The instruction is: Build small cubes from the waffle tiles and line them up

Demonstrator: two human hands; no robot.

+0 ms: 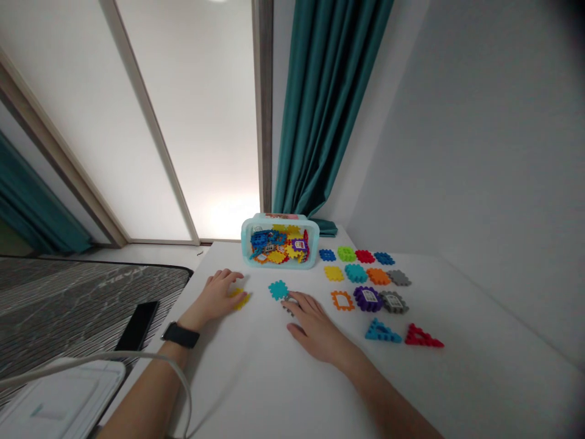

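Two bare forearms (pixel 146 399) are reaching up from the bottom of the view, with a white cable (pixel 185 390) looping past the left one and a white plastic object (pixel 59 399) sitting in the lower-left corner. Beyond them, a white surface (pixel 269 384) is stretching away, its left edge dropping off toward a striped bed (pixel 77 311), where a black phone (pixel 137 326) is lying. A teal curtain (pixel 320 103) is hanging past the far end, beside a tall frosted panel (pixel 196 122). A pale-blue plastic bin (pixel 280 242) is standing near the far edge, packed with colourful interlocking pieces. To its right, rows of loose pieces (pixel 365 292) are covering the middle of the surface, including a blue triangle and a red triangle, while wide open room is stretching to their right and in front of the hands.

The left hand (pixel 214 299), wearing a black watch (pixel 180 335), is lying nearly flat, fingers slightly curled, holding nothing, with a yellow piece (pixel 240 299) against its fingertips. The right hand (pixel 315 323) is spread, its fingertips (pixel 290 299) on a small grey piece (pixel 287 310), mostly hidden; whether it is gripping, I cannot tell. A teal piece (pixel 278 290) is lying just beyond them.
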